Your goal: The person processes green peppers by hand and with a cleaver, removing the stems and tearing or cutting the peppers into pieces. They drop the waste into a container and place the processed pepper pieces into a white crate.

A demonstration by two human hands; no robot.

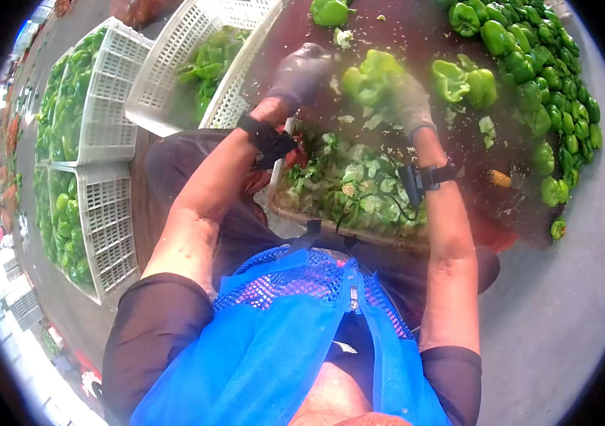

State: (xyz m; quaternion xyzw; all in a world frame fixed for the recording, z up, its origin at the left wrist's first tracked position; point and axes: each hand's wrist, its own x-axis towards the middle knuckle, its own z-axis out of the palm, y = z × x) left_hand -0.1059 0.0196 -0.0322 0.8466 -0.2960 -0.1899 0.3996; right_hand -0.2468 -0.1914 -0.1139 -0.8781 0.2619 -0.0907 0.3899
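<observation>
My left hand (304, 74), 12 o'clock: gloved, curled, grip unclear. My right hand (412, 103), 1 o'clock: at green pepper (373, 79), blurred; can't tell if clamped.

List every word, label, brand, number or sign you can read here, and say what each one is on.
No text can be read.
Blue vest: no lettering visible.
Dark shirt under it: a small pale patch, too small to read, if it is text at all.
Black wrist device: no legible marking.
White plastic crates: no readable label or number.
Green bell peppers: no stickers that can be made out.
</observation>
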